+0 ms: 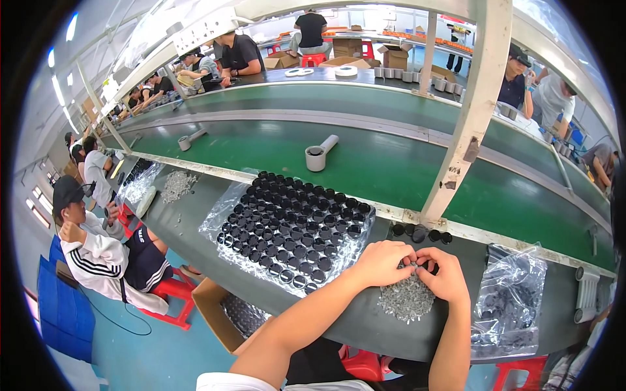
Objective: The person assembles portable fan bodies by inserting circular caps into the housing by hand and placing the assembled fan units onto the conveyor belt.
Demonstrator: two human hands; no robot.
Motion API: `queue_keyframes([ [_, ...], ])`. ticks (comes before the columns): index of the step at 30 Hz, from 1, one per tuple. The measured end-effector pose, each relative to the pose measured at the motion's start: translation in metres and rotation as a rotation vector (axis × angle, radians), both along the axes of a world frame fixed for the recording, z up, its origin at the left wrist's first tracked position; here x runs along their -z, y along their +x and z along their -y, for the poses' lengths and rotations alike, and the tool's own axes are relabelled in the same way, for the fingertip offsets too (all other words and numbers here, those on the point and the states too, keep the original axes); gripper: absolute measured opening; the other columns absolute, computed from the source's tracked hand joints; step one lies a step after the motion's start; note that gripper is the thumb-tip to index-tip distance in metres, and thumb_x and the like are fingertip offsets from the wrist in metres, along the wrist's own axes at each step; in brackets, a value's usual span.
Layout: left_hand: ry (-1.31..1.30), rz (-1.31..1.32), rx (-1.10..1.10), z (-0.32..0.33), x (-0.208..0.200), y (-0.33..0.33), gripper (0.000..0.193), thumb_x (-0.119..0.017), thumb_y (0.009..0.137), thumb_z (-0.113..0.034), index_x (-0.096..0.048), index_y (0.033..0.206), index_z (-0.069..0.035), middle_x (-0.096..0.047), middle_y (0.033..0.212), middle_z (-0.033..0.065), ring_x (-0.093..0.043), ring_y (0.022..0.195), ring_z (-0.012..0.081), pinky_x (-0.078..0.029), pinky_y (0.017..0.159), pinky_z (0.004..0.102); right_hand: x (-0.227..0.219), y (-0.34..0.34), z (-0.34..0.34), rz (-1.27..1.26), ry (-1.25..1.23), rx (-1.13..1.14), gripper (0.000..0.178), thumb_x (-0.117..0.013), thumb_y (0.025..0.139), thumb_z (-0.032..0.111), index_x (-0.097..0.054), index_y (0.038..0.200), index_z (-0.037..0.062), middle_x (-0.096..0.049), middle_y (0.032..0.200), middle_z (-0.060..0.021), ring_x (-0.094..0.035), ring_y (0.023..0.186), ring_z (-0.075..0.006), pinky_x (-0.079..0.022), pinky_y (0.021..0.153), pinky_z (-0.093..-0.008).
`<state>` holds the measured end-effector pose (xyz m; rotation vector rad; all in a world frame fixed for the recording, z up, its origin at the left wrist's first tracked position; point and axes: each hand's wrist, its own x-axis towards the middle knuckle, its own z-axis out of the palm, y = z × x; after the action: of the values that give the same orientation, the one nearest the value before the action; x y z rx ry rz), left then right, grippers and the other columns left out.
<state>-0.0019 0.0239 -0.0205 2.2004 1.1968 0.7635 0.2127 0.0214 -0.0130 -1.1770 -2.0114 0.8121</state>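
My left hand and my right hand meet over the dark bench, fingertips pinched together. Between them is a small black round cap, mostly covered by the fingers. Just below the hands lies a heap of tiny grey pieces; whether a fingertip also holds one is too small to tell. Several loose black caps sit in a row just beyond my fingers. To the left, many black round caps stand in close rows on clear plastic sheeting.
A clear plastic bag with dark parts lies right of my right arm. Behind the bench runs a green conveyor carrying a grey handled part. A white post rises beyond my hands. A seated co-worker is at left.
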Motion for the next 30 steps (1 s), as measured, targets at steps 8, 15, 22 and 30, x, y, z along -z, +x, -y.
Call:
queue_keyframes([
  [8,0.065,0.028,0.009,-0.003,0.005,0.0,0.018,-0.071,0.084,-0.022,-0.072,0.099,-0.013,-0.074,0.091,0.0015,-0.072,0.082,0.0251,-0.055,0.068,0.0393,-0.001,-0.002,0.002,-0.034,-0.001,0.024,0.023,-0.071,0.08,0.0,-0.071,0.103,0.0016,-0.071,0.081,-0.0097,-0.061,0.064,-0.0178,-0.051,0.062,-0.0308],
  [15,0.06,0.034,-0.007,-0.002,0.005,-0.001,0.013,-0.069,0.086,-0.019,-0.07,0.097,-0.012,-0.073,0.092,0.0025,-0.071,0.076,0.025,-0.054,0.065,0.0387,0.0,-0.007,0.002,-0.046,-0.003,0.019,0.023,-0.069,0.082,-0.002,-0.07,0.104,0.0011,-0.07,0.08,-0.0091,-0.062,0.066,-0.017,-0.05,0.062,-0.0304],
  [22,0.047,0.071,-0.026,-0.002,0.006,0.0,0.015,-0.07,0.087,-0.022,-0.069,0.098,-0.013,-0.072,0.09,0.0029,-0.071,0.08,0.0243,-0.055,0.067,0.0388,-0.004,-0.01,0.003,-0.113,0.082,0.103,0.024,-0.067,0.084,-0.005,-0.069,0.107,0.0005,-0.068,0.084,-0.0069,-0.064,0.071,-0.015,-0.05,0.063,-0.0287],
  [30,0.081,-0.008,0.039,0.002,0.0,-0.004,0.027,-0.075,0.084,-0.037,-0.07,0.099,-0.015,-0.069,0.094,0.0024,-0.071,0.089,0.026,-0.055,0.071,0.0405,0.007,-0.012,-0.003,-0.207,0.126,0.174,0.021,-0.065,0.085,-0.007,-0.068,0.104,-0.0002,-0.066,0.088,-0.0083,-0.066,0.078,-0.0149,-0.054,0.068,-0.0271],
])
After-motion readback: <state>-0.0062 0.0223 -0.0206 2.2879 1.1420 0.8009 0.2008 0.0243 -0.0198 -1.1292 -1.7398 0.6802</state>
